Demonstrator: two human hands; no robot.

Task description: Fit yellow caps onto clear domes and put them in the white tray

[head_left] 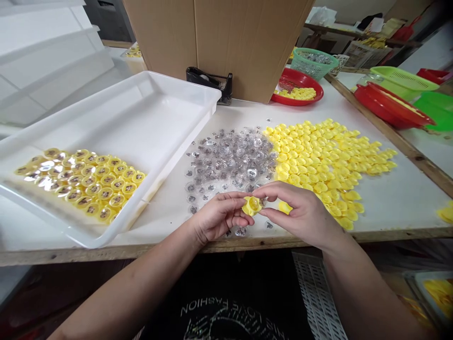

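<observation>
My left hand (216,218) pinches a small round yellow plastic cup (252,206) between thumb and fingers, near the table's front edge. At the cup's right side, the thumb and fingertips of my right hand (300,211) close on a small clear piece with a dark print (262,202); whether it touches the cup I cannot tell. Behind my hands lies a heap of clear domed pieces (233,153) with dark prints. Beside it to the right spread many loose yellow cups (314,156). In the white tray (184,147) at left sit rows of yellow cups with printed clear tops (94,182).
A tall cardboard box (226,47) stands at the back, a black tape dispenser (226,87) before it. Red basin (300,101) and green basket (314,71) are behind right. A wooden strip (396,137) borders the right side, with another red basin (389,108) beyond.
</observation>
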